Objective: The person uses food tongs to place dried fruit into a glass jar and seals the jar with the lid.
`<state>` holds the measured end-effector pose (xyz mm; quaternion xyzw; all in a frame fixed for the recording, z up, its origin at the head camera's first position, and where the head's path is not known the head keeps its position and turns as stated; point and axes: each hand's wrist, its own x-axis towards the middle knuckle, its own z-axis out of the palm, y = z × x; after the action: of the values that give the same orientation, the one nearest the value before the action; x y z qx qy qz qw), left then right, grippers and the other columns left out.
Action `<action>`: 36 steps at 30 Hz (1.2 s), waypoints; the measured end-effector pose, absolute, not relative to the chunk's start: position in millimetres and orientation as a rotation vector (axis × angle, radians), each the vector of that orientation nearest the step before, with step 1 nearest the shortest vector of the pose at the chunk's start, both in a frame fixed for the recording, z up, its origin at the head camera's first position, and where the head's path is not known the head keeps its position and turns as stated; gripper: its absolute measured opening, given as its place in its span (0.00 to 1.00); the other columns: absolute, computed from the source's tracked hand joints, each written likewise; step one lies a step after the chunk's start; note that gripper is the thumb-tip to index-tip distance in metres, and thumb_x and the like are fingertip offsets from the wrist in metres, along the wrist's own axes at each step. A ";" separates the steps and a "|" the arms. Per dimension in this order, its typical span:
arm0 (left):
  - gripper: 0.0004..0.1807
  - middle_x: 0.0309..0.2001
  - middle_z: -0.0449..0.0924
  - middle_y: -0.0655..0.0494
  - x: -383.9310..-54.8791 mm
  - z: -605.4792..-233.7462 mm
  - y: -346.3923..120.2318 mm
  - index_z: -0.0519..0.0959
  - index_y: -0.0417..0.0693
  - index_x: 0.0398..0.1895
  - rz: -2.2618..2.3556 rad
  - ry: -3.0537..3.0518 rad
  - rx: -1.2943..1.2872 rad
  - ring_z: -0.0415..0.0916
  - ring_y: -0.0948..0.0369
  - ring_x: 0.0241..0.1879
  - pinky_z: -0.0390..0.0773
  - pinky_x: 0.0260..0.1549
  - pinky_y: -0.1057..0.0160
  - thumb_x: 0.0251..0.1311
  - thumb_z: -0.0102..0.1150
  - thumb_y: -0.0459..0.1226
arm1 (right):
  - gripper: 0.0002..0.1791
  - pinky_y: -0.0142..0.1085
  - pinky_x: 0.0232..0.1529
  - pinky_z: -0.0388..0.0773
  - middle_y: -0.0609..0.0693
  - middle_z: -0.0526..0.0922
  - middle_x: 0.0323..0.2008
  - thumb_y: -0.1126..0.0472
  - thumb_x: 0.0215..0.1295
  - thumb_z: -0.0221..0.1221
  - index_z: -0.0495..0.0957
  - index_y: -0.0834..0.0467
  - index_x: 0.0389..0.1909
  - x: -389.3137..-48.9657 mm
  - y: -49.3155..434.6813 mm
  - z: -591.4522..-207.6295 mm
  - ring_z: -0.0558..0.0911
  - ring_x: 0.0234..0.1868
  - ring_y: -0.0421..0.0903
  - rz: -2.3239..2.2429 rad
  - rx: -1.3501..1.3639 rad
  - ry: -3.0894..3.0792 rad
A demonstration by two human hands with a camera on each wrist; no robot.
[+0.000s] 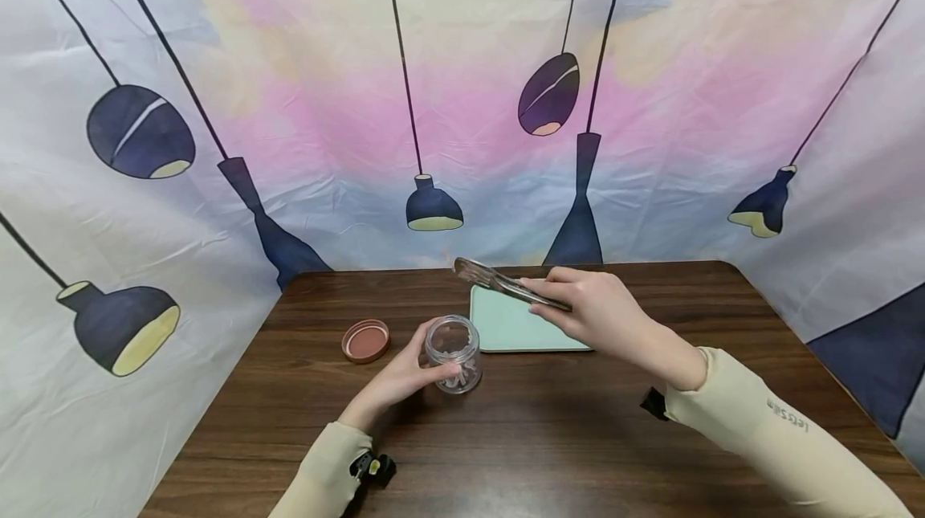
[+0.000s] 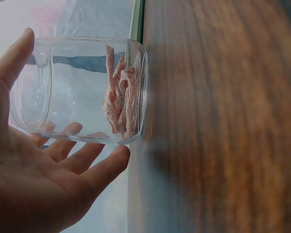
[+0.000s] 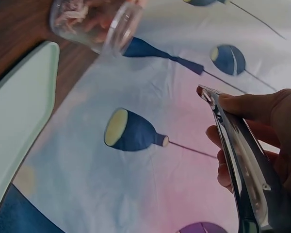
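Observation:
My left hand (image 1: 405, 377) grips a clear jar (image 1: 453, 335) that stands on the table, thumb on one side and fingers round the other. Several pinkish, white-dusted strips (image 2: 120, 97) lie at the bottom of the jar. Above the tray, my right hand (image 1: 596, 309) holds metal tongs (image 3: 242, 165), their tips pointing left and raised higher than the jar's mouth. A small reddish-brown bit (image 3: 200, 90) shows at the tong tips; its kind is too small to tell.
A mint-green tray (image 1: 506, 329) lies on the table just right of the jar. Left of the jar is a reddish-brown round lid (image 1: 365, 341). Behind the dark wooden table (image 1: 520, 438) hangs a cloth (image 1: 491, 205) printed with lamps.

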<state>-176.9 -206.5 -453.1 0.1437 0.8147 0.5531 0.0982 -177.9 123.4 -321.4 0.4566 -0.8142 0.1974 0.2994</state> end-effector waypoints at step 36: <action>0.50 0.73 0.61 0.44 -174.9 -451.4 -207.4 0.52 0.57 0.79 1.597 2.448 0.397 0.59 0.49 0.72 0.65 0.65 0.44 0.59 0.72 0.47 | 0.15 0.29 0.20 0.65 0.40 0.72 0.25 0.60 0.57 0.73 0.88 0.52 0.47 -174.7 106.3 -338.4 0.69 0.18 0.36 0.211 1.443 -2.274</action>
<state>-174.9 -207.4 -451.4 0.1341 0.8262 0.5387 0.0958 -174.7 106.3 -338.4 0.5214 -0.8214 0.0763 0.2183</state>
